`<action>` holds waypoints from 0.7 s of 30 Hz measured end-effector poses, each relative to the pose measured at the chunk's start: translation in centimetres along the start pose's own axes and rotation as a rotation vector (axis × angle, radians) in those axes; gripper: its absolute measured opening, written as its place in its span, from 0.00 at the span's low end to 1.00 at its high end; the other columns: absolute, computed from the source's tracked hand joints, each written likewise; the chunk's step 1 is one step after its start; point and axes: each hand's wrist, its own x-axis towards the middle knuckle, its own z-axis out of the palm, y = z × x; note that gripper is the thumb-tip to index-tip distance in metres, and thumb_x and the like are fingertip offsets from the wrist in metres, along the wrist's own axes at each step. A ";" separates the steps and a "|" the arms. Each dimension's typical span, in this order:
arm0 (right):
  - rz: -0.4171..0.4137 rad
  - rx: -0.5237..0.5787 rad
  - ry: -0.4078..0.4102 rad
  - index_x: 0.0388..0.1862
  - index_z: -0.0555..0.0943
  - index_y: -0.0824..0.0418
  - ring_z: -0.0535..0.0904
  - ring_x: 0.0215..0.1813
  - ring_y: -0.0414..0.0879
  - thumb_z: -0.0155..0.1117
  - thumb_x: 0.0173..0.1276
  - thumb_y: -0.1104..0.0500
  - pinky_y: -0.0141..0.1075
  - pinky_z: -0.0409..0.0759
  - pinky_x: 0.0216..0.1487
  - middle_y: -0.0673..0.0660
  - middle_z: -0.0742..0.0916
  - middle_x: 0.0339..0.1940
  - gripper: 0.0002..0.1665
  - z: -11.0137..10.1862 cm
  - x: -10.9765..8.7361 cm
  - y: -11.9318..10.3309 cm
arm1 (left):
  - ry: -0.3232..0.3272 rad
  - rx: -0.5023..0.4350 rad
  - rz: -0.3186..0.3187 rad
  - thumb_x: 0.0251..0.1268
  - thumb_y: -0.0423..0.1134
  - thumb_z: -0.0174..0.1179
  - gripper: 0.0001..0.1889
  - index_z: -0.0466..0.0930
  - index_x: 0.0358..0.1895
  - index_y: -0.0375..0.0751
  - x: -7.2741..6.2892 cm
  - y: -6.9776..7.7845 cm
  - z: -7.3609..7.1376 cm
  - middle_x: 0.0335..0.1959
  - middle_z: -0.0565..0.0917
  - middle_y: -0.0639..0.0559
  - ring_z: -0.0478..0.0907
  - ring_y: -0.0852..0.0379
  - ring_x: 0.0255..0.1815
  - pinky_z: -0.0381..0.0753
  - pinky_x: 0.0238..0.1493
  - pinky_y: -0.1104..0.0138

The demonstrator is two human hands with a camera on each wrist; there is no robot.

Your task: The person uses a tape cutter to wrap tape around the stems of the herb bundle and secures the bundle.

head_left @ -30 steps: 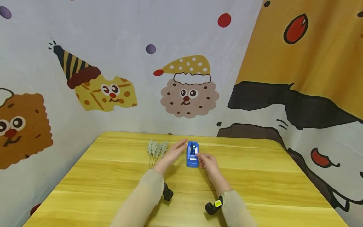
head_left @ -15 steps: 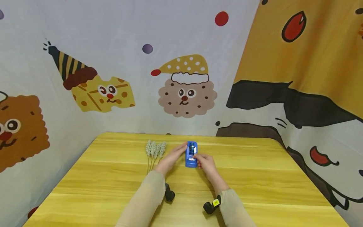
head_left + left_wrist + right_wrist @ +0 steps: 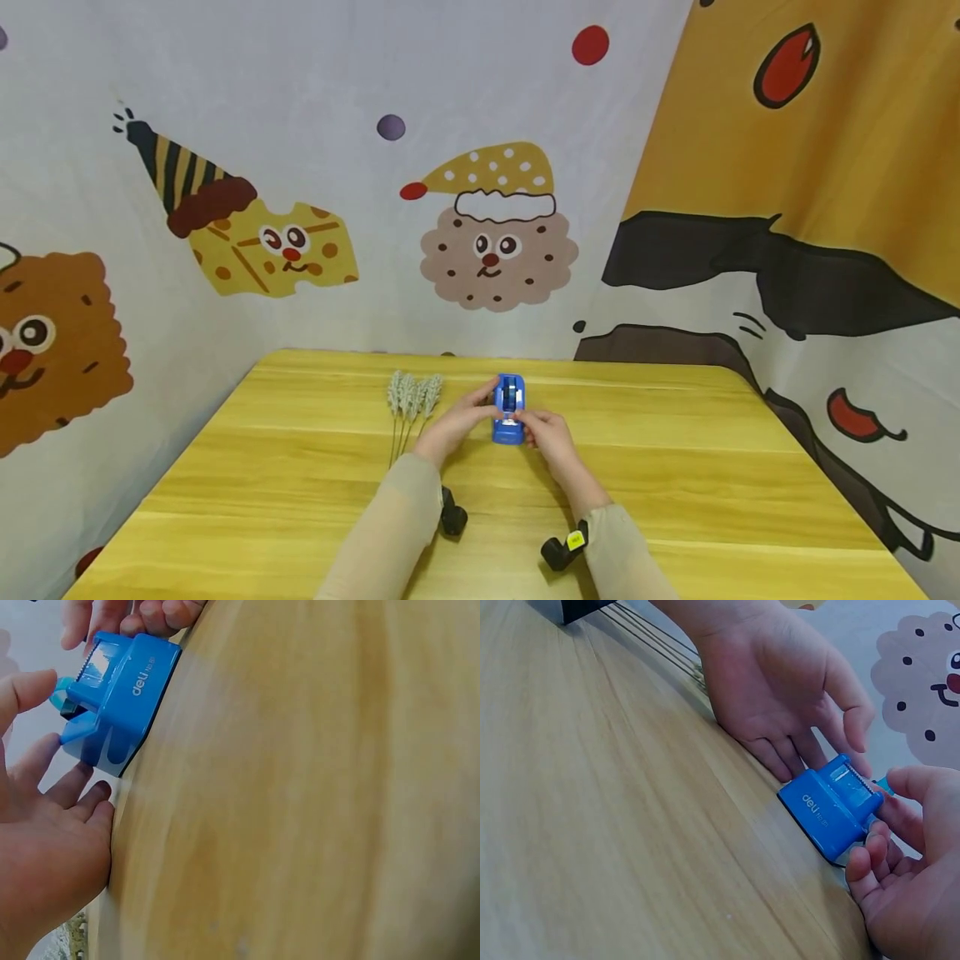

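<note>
A blue tape dispenser [image 3: 508,431] marked "deli" stands on the table, with a toothed cutter and a teal roll core [image 3: 883,784] showing in the right wrist view. My left hand [image 3: 456,423] rests against its left side, fingers mostly straight and the thumb reaching over toward the cutter. From the other side my right hand [image 3: 551,433] holds the dispenser near the cutter. Thumb and forefinger come close together there, and the remaining fingers [image 3: 861,864] curl against its side. Whether clear tape lies between the fingertips is too small to tell.
Several pale dried-flower stems [image 3: 408,400] lie on the wooden table [image 3: 675,467] left of the left hand. Both wrists wear a black camera, one of them the left wrist camera [image 3: 453,515]. A curtain [image 3: 315,100] with cartoon prints hangs behind the table's far edge.
My right fingertips have moved left from the dispenser's side onto its cutter area. My left hand has closed in from beside it, and its thumb has swung over toward the cutter.
</note>
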 end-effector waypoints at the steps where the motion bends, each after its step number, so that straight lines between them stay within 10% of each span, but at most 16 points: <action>1: 0.001 -0.005 0.000 0.36 0.84 0.73 0.70 0.25 0.43 0.64 0.67 0.55 0.31 0.73 0.27 0.53 0.77 0.22 0.18 -0.1 0.0 0.0 | -0.001 -0.001 0.003 0.56 0.39 0.64 0.42 0.56 0.76 0.60 0.0 0.0 0.0 0.75 0.58 0.42 0.51 0.39 0.75 0.41 0.67 0.35; 8: 0.041 -0.023 -0.023 0.43 0.84 0.72 0.76 0.37 0.46 0.66 0.65 0.53 0.35 0.76 0.36 0.56 0.86 0.37 0.21 -0.1 0.2 -0.2 | -0.003 0.010 0.030 0.53 0.34 0.63 0.44 0.56 0.76 0.55 0.1 -0.1 0.1 0.74 0.59 0.39 0.53 0.38 0.74 0.44 0.68 0.36; 21: 0.118 -0.040 -0.030 0.44 0.83 0.72 0.78 0.36 0.46 0.72 0.59 0.57 0.35 0.75 0.36 0.57 0.87 0.36 0.21 0.1 0.9 -0.5 | -0.001 -0.004 0.008 0.54 0.35 0.63 0.44 0.55 0.76 0.58 -0.1 0.1 0.4 0.75 0.58 0.40 0.51 0.39 0.74 0.42 0.67 0.35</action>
